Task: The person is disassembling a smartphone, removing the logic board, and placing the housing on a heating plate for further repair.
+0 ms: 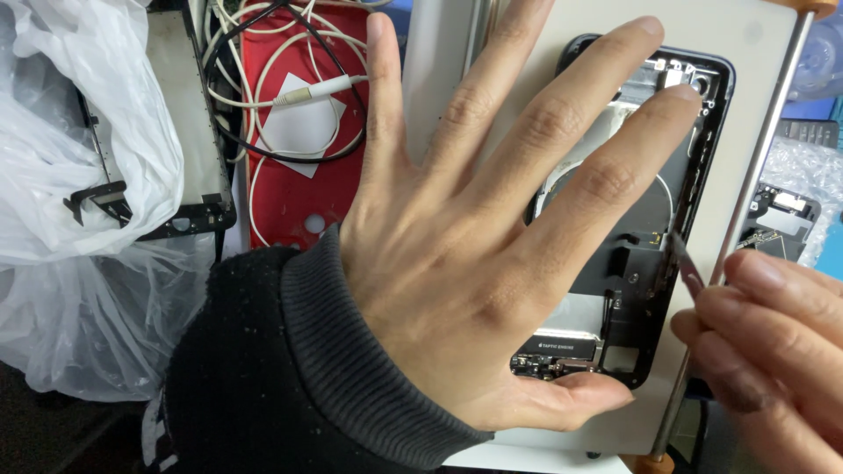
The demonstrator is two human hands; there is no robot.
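Note:
My left hand (474, 219) is spread wide, fingers apart, lying over an opened black phone housing (654, 263) on a white work mat (773, 53). The palm and fingers hide most of the housing's left side; my thumb lies along its lower edge. My right hand (773, 342) at the lower right pinches thin metal tweezers (683, 263), whose tip touches the housing's right edge. A dark ribbed sleeve (290, 369) covers my left wrist.
A red box (299, 202) with coiled white and black cables (290, 88) lies at the upper left. Crumpled clear plastic bags (79, 175) cover a flat panel at the left. A metal rod (746, 202) runs along the mat's right side. Small parts lie at the far right.

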